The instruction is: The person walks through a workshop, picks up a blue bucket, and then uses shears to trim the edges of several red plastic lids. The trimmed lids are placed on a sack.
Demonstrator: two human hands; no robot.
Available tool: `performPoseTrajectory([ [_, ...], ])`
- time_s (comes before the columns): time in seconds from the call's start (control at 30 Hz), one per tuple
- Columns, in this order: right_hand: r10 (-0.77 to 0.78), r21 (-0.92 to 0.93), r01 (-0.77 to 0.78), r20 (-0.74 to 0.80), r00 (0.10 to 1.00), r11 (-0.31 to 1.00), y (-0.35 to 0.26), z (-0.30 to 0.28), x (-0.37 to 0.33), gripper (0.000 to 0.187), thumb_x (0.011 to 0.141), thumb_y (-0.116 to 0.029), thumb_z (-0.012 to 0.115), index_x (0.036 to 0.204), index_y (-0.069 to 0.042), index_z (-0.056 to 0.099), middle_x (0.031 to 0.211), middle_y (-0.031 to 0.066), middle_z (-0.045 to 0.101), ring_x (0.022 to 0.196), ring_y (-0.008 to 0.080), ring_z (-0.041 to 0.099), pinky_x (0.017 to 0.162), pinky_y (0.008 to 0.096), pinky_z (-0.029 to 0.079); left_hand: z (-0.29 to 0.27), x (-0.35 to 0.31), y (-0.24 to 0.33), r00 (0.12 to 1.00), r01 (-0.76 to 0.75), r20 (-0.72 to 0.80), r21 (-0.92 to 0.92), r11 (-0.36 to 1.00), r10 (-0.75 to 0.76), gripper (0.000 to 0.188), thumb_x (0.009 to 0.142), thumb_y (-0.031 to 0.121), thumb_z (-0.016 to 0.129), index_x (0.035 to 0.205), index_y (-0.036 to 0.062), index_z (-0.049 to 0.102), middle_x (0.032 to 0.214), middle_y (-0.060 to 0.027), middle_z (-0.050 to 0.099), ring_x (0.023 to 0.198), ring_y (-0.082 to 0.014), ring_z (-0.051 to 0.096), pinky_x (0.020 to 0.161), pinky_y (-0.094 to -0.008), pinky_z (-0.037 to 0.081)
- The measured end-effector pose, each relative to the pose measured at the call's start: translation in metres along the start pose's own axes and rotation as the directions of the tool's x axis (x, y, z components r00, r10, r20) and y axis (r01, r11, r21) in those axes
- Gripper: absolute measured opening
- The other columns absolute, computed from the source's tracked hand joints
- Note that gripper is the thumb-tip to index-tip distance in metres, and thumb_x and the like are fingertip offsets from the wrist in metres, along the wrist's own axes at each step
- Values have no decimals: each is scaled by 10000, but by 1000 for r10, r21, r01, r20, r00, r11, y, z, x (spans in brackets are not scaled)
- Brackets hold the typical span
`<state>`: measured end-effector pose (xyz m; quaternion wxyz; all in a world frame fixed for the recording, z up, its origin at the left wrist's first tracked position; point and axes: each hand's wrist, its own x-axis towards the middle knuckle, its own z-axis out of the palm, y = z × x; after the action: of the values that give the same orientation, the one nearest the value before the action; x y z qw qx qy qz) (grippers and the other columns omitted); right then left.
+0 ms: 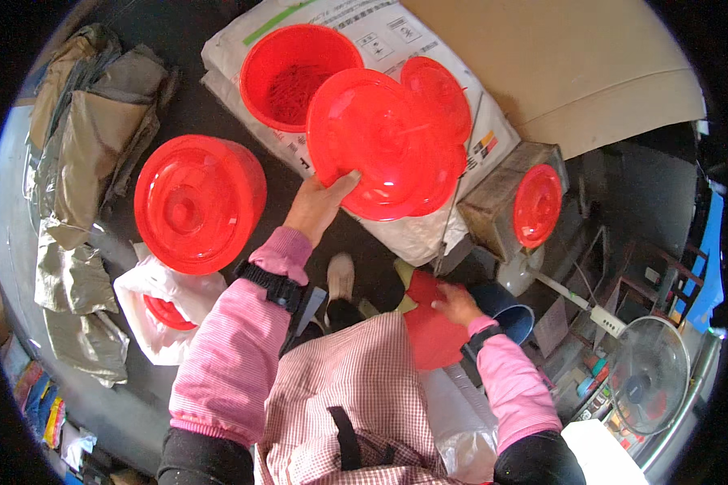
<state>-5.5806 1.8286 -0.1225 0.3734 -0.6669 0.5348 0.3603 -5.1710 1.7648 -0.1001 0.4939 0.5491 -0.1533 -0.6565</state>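
The left grip is clamped on the near edge of a round red lid, thumb lying on its upper face. The lid is thin, glossy plastic, bright red, with a smooth curved rim, faint rings around its middle and pale streaks of reflected light. It is held over a white printed sack, just right of an open red bucket; more round red pieces show past its right side, overlapping so closely that their number is hard to tell.

The bucket, on the far left part of the sack, has a shiny inner wall and a tangle of fine, darker red strands at the bottom. To the left stands another red bucket with a ringed lid on top.

The right grip lies against a flat, matte red piece beside the checked apron; I cannot tell whether the fingers are closed on it.
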Motion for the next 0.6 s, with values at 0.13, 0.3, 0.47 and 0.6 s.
performPoseTrajectory([
  [0.13, -6, -204, 24, 88, 996, 979, -20, 62, 39, 622, 811, -450, 645, 1252, -30, 523, 1255, 182, 549, 1161, 382, 500, 964, 496, 404, 1, 22, -9, 994, 83, 75, -108, 991, -76, 337, 929, 230, 616, 1185, 12, 603, 1144, -42, 657, 1007, -119, 612, 914, -305, 462],
  [0.3, -224, -344, 340, 334, 916, 875, -16, 96, 100, 526, 830, -530, 545, 1048, -70, 677, 1051, 182, 652, 1052, 362, 575, 947, 477, 413, -6, 38, -23, 990, -7, 137, -193, 981, 34, 269, 932, 160, 616, 1143, -7, 618, 1070, -28, 665, 934, -100, 614, 843, -276, 490],
  [0.47, -283, -209, 435, 509, 813, 876, -3, 176, 119, 398, 858, -385, 522, 1037, -67, 682, 1052, 194, 664, 1016, 357, 603, 946, 453, 436, -2, 49, -20, 977, -6, 201, -304, 953, 70, 246, 950, 157, 592, 1133, -5, 619, 1049, -19, 663, 921, -94, 613, 847, -283, 501],
  [0.6, -330, -124, 353, 176, 927, 927, 15, 216, 123, 455, 890, -470, 482, 1004, -88, 701, 1037, 166, 676, 1004, 323, 617, 890, 444, 460, -3, 46, -5, 970, -26, 224, -294, 955, 96, 261, 960, 183, 579, 1149, 5, 604, 1060, -1, 647, 976, -95, 584, 892, -298, 471],
])
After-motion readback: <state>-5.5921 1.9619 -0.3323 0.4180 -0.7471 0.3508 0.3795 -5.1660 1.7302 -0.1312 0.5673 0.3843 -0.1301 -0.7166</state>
